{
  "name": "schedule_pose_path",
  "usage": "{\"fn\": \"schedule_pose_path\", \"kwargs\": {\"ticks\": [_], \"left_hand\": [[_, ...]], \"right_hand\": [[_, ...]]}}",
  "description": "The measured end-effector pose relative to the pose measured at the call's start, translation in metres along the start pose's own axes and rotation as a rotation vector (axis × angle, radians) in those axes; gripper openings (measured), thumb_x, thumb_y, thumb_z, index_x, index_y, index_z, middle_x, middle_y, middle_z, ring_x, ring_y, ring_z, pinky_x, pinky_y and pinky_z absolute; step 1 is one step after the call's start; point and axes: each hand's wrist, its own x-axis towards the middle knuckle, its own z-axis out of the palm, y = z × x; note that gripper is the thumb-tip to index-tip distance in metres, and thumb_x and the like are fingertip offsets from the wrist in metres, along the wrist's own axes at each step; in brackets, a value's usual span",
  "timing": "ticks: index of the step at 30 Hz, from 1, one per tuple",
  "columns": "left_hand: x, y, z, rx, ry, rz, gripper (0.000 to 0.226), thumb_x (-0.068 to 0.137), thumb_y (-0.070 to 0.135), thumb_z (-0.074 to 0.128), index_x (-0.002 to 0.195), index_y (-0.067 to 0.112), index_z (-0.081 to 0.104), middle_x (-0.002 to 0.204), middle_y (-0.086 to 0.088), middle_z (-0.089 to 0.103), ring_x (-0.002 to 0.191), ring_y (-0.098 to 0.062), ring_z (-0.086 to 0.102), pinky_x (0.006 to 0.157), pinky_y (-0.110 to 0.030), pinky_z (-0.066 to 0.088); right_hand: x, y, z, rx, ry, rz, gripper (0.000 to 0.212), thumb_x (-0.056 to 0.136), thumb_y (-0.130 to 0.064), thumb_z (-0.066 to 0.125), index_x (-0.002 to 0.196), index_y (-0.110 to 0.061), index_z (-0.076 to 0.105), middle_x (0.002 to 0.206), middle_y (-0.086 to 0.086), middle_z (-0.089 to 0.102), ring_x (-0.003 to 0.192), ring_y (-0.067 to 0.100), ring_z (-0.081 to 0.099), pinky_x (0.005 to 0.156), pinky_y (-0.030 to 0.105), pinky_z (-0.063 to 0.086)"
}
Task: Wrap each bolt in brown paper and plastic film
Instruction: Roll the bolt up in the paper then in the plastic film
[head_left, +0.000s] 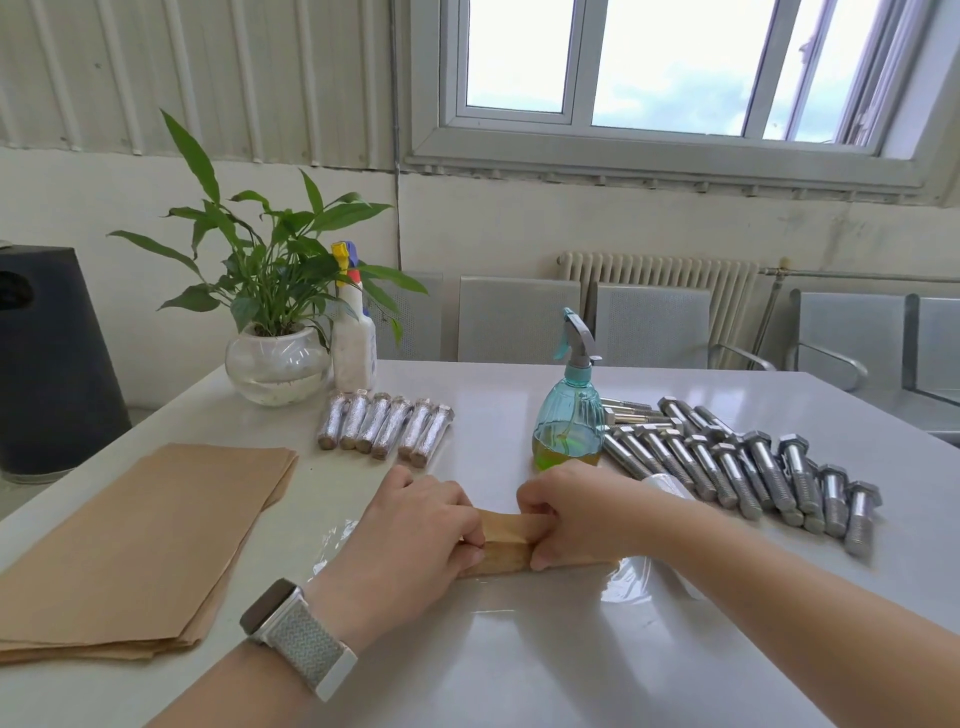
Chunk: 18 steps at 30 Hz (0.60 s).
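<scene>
Both hands, left (415, 530) and right (574, 512), pinch the brown paper roll (506, 540) over plastic film (626, 577). I roll tight and keep the ends tucked.

Bright window (670, 62) daylight, wide-angle edge bending

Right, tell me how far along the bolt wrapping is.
Done: six wrapped bolts lie in a row near the plant. In hand: the left hand and right hand roll a brown paper bundle on plastic film. Left: a pile of bare bolts at right.
</scene>
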Motion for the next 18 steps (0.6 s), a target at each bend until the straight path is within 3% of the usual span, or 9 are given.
{"fn": "schedule_pose_path", "kwargs": {"ticks": [3, 6, 10, 14, 18], "left_hand": [[0.0, 0.001, -0.002, 0.008, 0.023, 0.029, 0.015, 0.088, 0.044, 0.062, 0.09, 0.033, 0.071, 0.098, 0.016, 0.067, 0.092, -0.008, 0.059, 0.081, -0.026, 0.02], [0.0, 0.0, -0.007, 0.076, 0.032, 0.066, 0.01, 0.074, 0.043, 0.074, 0.073, 0.033, 0.071, 0.077, 0.017, 0.068, 0.071, -0.007, 0.062, 0.072, -0.027, 0.022], [0.0, 0.002, -0.009, 0.088, 0.026, 0.074, 0.024, 0.058, 0.04, 0.089, 0.065, 0.033, 0.066, 0.063, 0.017, 0.062, 0.061, -0.006, 0.059, 0.069, -0.027, 0.024], [-0.002, 0.003, -0.011, 0.075, 0.033, 0.101, 0.028, 0.064, 0.036, 0.085, 0.075, 0.032, 0.06, 0.064, 0.016, 0.061, 0.064, -0.008, 0.058, 0.073, -0.026, 0.027], [-0.003, 0.004, -0.013, -0.017, 0.025, 0.043, 0.05, 0.073, 0.036, 0.08, 0.099, 0.036, 0.037, 0.074, 0.017, 0.066, 0.073, -0.009, 0.057, 0.08, -0.02, 0.024]], "right_hand": [[0.0, -0.003, 0.002, -0.017, 0.023, 0.012, 0.039, 0.072, -0.036, 0.077, 0.065, -0.027, 0.039, 0.067, -0.012, 0.043, 0.07, 0.014, 0.043, 0.05, 0.026, 0.029], [-0.002, -0.003, 0.002, -0.02, 0.044, 0.026, 0.032, 0.073, -0.036, 0.077, 0.071, -0.028, 0.046, 0.067, -0.014, 0.044, 0.07, 0.011, 0.043, 0.049, 0.024, 0.029], [-0.006, -0.006, 0.002, -0.014, 0.071, 0.041, 0.029, 0.074, -0.035, 0.077, 0.074, -0.029, 0.048, 0.066, -0.015, 0.043, 0.071, 0.012, 0.044, 0.05, 0.023, 0.028], [-0.009, -0.01, 0.0, -0.036, 0.074, 0.063, 0.028, 0.078, -0.035, 0.075, 0.079, -0.029, 0.049, 0.066, -0.014, 0.041, 0.073, 0.015, 0.043, 0.05, 0.024, 0.027], [-0.013, -0.013, -0.001, -0.036, 0.084, 0.084, 0.021, 0.081, -0.036, 0.074, 0.093, -0.024, 0.062, 0.071, -0.012, 0.043, 0.078, 0.016, 0.045, 0.058, 0.029, 0.031]]}}
